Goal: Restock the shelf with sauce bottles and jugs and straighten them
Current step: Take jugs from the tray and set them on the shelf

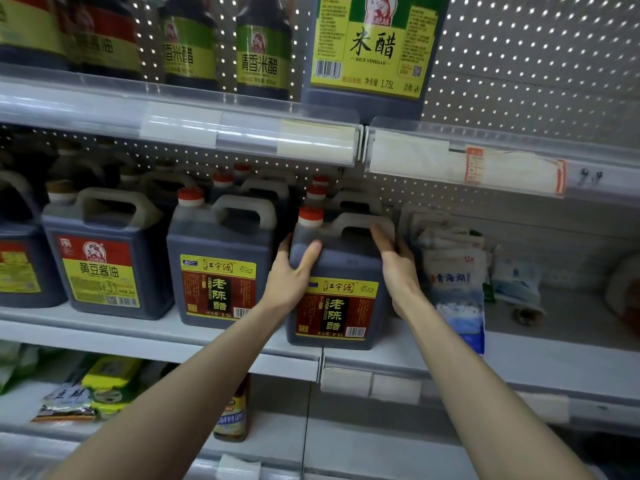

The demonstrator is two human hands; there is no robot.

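Both hands clamped on dark vinegar jug (337,289): left hand (294,271) on one shoulder, right hand (394,265) on other. Jug at front edge of middle shelf (519,358), label outward, likely being squared with neighbouring jug (218,265).

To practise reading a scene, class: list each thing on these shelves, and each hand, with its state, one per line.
Held aged-vinegar jug: upright, capped, at shelf front edge.
Left hand: grips its left side.
Right hand: grips its right side.
Neighbouring aged-vinegar jug: upright, capped.
Soy sauce jug: upright, capped.
Salt bag: standing on end.
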